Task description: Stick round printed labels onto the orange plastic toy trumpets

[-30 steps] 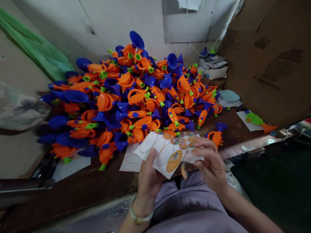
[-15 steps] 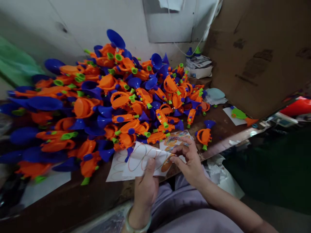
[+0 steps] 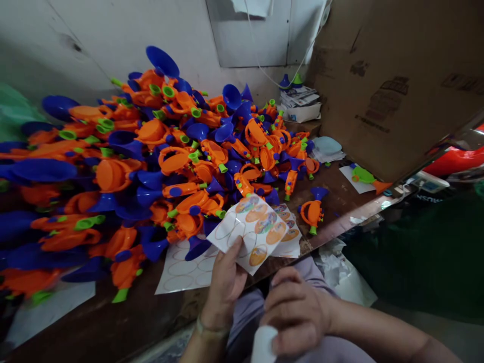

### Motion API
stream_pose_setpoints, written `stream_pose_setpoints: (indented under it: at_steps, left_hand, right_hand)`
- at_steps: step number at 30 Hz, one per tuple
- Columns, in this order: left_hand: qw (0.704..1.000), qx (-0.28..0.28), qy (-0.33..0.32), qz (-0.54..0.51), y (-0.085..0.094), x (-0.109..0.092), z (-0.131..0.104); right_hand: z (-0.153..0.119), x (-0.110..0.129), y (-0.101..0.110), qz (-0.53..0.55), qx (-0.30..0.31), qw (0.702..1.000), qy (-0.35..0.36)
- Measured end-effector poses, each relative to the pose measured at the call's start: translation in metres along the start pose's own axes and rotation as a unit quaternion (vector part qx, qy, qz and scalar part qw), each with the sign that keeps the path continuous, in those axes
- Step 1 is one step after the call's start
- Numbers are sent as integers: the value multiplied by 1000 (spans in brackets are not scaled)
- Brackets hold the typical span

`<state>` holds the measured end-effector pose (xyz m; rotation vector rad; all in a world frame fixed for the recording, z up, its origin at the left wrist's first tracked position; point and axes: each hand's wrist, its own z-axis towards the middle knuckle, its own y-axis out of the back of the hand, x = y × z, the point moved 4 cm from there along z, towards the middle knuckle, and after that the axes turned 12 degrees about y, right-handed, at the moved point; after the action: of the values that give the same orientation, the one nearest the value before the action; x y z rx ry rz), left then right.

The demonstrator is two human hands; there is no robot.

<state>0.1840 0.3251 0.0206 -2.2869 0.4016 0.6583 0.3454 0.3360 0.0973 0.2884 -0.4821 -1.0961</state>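
My left hand (image 3: 228,275) pinches a white sticker sheet (image 3: 229,229) between thumb and fingers. Orange, printed oval stickers remain on its right part, while bare oval outlines show on the left. Below it, over my lap, my right hand (image 3: 293,307) is curled, its fingers somewhat blurred. A smooth white curved piece (image 3: 264,344) sits against those fingers; its kind cannot be made out. Under the held sheet lie more sticker sheets (image 3: 293,244) and, to the left, a sheet of empty oval outlines (image 3: 177,275). A toy trumpet (image 3: 312,212) in orange, blue and green rests to the right.
A big heap of toy trumpets (image 3: 174,161) covers the table's left and middle. At the right stands a large cardboard box (image 3: 378,91). Stacked papers (image 3: 300,103) and pale blue sheets (image 3: 327,145) lie behind. The table edge (image 3: 340,224) runs along the right front.
My right hand has left the sheet's right edge and come down toward my lap, with a white curved piece now against it. The held sheet is turned, so its printed stickers show.
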Motion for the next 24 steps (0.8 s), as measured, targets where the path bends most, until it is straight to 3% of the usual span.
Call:
stream_pose_setpoints:
  at_steps: [2, 4, 6, 9, 11, 13, 17, 19, 21, 22, 23, 24]
  left_hand:
    - [1000, -1, 18, 1, -6, 3, 11]
    - [1000, 2, 29, 0, -10, 6, 18]
    - [1000, 12, 25, 1, -12, 8, 20]
    - [999, 28, 15, 16, -11, 11, 15]
    - [999, 31, 0, 18, -10, 12, 10]
    - [999, 33, -14, 15, -9, 13, 5]
    - [995, 33, -36, 84, -7, 14, 7]
    - [989, 30, -48, 140, -3, 14, 14]
    - [982, 24, -53, 181, 2, 13, 24]
    - [978, 19, -57, 199, 6, 11, 30]
    - [973, 9, -66, 221, 9, 9, 34]
    - [966, -4, -81, 244, 13, 7, 38]
  right_hand:
    - [-6, -10, 15, -15, -48, 995, -91]
    - [-16, -27, 32, -80, -134, 969, -194]
    - [-25, -40, 42, -168, -177, 943, -228]
    - [-35, -57, 36, -251, -116, 933, -229]
    - [-38, -64, 24, -250, -69, 944, -207]
    - [-38, -65, 14, -241, -61, 953, -173]
    - [-27, -48, 3, -219, -56, 965, -136]
    - [-20, -30, 2, -166, -18, 982, -86]
    - [-18, -16, 9, -106, 30, 994, -23]
    - [-21, -17, 18, -107, 32, 993, -27]
    - [-27, -26, 33, -140, 9, 988, -65]
    - [-36, -43, 54, -211, -45, 965, -149]
